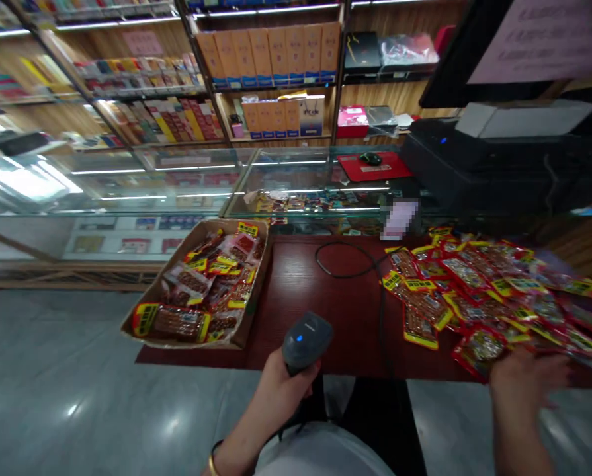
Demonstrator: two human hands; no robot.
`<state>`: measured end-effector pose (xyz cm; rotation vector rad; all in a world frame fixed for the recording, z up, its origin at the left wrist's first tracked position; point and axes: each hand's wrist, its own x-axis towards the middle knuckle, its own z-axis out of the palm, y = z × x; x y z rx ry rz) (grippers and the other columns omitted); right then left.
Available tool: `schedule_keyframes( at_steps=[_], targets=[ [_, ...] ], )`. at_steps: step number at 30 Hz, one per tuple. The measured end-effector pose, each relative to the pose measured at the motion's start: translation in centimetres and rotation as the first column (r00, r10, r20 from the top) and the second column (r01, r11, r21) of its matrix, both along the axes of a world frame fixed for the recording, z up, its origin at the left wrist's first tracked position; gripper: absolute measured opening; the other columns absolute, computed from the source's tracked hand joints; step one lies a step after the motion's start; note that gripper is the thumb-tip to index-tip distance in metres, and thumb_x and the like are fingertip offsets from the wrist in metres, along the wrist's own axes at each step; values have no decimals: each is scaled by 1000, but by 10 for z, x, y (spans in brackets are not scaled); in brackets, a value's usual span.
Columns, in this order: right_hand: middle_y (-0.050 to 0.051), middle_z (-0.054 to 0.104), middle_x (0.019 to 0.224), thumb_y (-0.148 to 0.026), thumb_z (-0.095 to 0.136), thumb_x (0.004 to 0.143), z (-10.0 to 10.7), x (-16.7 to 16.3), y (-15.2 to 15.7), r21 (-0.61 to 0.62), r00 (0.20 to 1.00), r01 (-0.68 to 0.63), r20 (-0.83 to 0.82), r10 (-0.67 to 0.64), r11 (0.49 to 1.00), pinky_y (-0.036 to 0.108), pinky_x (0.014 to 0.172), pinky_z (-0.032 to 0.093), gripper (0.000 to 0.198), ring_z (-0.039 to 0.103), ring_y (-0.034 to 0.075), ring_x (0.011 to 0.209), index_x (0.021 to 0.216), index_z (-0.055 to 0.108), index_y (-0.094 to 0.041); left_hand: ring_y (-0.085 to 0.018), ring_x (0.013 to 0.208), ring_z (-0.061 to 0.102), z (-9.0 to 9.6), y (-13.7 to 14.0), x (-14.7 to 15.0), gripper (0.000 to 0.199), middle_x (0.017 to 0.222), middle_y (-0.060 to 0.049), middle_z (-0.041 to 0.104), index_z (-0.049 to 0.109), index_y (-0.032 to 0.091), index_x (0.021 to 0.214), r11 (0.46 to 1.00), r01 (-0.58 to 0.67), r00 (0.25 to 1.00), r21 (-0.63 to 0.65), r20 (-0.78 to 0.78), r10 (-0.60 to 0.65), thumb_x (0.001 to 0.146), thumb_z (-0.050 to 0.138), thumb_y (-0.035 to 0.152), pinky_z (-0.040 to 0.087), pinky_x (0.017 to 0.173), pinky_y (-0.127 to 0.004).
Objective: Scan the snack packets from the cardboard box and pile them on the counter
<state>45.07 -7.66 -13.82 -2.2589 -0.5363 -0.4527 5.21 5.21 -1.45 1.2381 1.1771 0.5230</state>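
My left hand (288,387) is wrapped round the handle of a dark grey barcode scanner (307,340), which shows a small blue light. Over the near right edge of the table is my right hand (524,377), blurred by motion, so its fingers are unclear. Right beside it lies a red-edged snack packet (481,349) at the front of a wide pile of red and yellow snack packets (467,274). To the left, an open cardboard box (256,291) holds several similar packets, with one packet (171,322) lying across its near end.
A black cable (381,311) loops over the dark red table (296,277). Behind stands a glass display counter (286,165) with a red mat (375,166) and a mouse (370,158). Dark equipment and a monitor (454,53) rise at the right.
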Motion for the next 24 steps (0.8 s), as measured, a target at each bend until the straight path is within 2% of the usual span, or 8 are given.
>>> schedule_keyframes(
  at_steps=[3,5,6,9,13,16,20,24],
  targets=[
    [26,18,168,-60,50,93,28,-34,30,163,994,-27,107,10,986,77,115,15,84,10,43,156,165,20,-32,-14,45,54,-1,-4,-11,16,50,2,58,62,17,70,998,-63,998,-4,-5,63,72,68,32,42,47,-23],
    [24,46,155,-54,56,93,63,-78,76,213,929,-359,169,328,909,70,117,30,72,37,41,149,157,41,-27,-14,45,54,-2,-4,-21,17,49,2,57,61,17,69,994,-105,994,5,-9,105,72,68,32,42,47,-23],
    [21,55,149,-49,52,96,82,-106,105,198,836,-549,147,529,812,66,114,38,60,48,38,142,151,49,-24,-14,45,54,-2,-4,-26,17,50,2,57,61,17,68,992,-125,992,16,-13,126,72,68,32,42,47,-23],
    [11,62,145,-38,48,99,134,-200,200,24,378,-926,72,923,377,48,116,42,41,55,25,136,134,63,-23,-13,45,55,2,-3,-41,18,50,1,58,61,17,67,984,-172,985,48,-7,173,72,70,31,43,48,-23],
    [14,53,154,-33,58,95,165,-308,303,-424,178,-897,-87,980,125,50,125,21,56,40,28,149,148,52,-17,-13,45,54,9,-4,-55,17,50,2,57,62,16,68,971,-231,973,57,35,230,71,72,30,43,47,-23],
    [27,60,143,-25,76,79,161,-353,341,-627,262,-777,-230,937,63,64,122,10,73,42,44,144,145,54,-4,-12,44,53,12,-6,-61,17,51,3,56,61,17,69,960,-276,959,49,75,272,70,73,29,42,46,-22],
    [20,79,106,-11,65,84,151,-361,350,-636,262,-771,-278,924,28,66,121,11,25,69,38,115,104,79,-9,-12,44,53,11,-7,-68,17,51,3,56,61,17,70,955,-293,953,37,89,289,70,72,30,42,46,-23],
    [14,79,110,-17,43,101,158,-328,333,-565,306,-814,-219,926,136,51,115,35,36,73,27,107,116,77,-17,-14,45,53,5,-5,-67,23,49,2,57,61,17,70,957,-289,957,26,34,288,70,73,36,42,47,-24]
  ],
)
